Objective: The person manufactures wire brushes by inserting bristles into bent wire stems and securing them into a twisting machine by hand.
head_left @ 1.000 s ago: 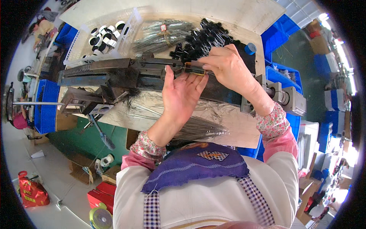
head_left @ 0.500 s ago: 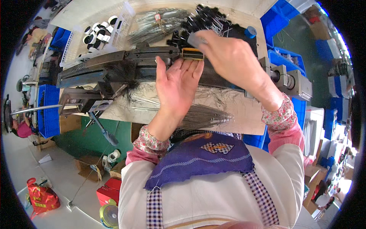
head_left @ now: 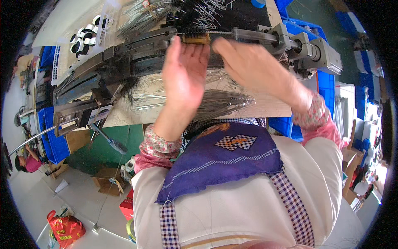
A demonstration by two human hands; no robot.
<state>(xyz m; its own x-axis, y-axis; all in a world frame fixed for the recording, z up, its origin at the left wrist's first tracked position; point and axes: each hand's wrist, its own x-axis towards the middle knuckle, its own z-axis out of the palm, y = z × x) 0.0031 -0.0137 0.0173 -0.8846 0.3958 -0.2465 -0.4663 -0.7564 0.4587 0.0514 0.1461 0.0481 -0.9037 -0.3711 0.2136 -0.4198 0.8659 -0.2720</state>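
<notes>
My left hand (head_left: 185,74) is palm up, its fingers stretched out beneath a small yellow-edged block (head_left: 196,39) on the dark metal machine (head_left: 139,52). Its thumb points up beside the block. A strip of black twisted-wire bristle brush (head_left: 192,30) lies along the block's far side, and bare wire runs right from it towards a clear tube (head_left: 255,35). My right hand (head_left: 251,62) is just right of the block, below the tube, with fingers curled and somewhat blurred. What its fingertips hold, if anything, is hidden.
Loose bundled wires (head_left: 224,103) lie on the near tabletop. Behind are more wires (head_left: 143,14) and black bristle brushes (head_left: 207,12). A clear basket (head_left: 101,29) with black-and-white rolls stands at left. The tube meets a shaft and motor (head_left: 325,56) at right, near blue crates (head_left: 325,89).
The view has shifted, so the bench sits higher in it. My right hand has dropped from above the block to its right side. The brush and clear tube are now exposed.
</notes>
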